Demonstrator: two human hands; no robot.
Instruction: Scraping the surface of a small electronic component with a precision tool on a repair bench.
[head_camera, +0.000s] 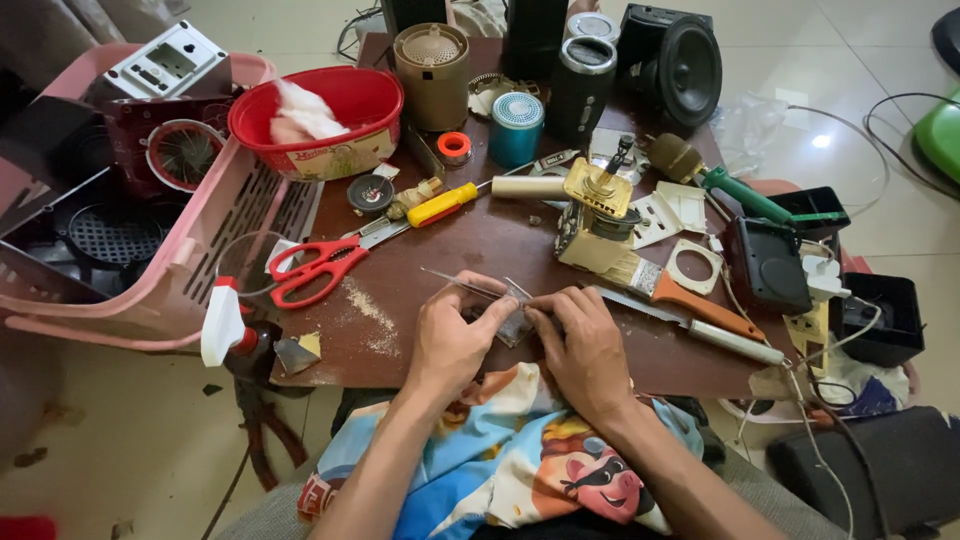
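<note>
- At the near edge of the brown worktop (480, 250), both hands meet over a small grey part (515, 325)
- left hand (452, 340): grip closed on thin metal tweezers (462, 283), tips pointing at the part
- right hand (583, 350): fingers pinch the part's right side, steadying it on the wood
- Progress, as I judge it: mid-work, the part not yet set aside
- Untouched nearby: red scissors (315, 268), yellow-handled screwdriver (445, 205), paintbrush (655, 285), small saw (690, 328)

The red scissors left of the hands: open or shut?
Open. The red scissors lie flat on the brown table, blades spread apart toward the yellow screwdriver, neither hand on them.
</note>
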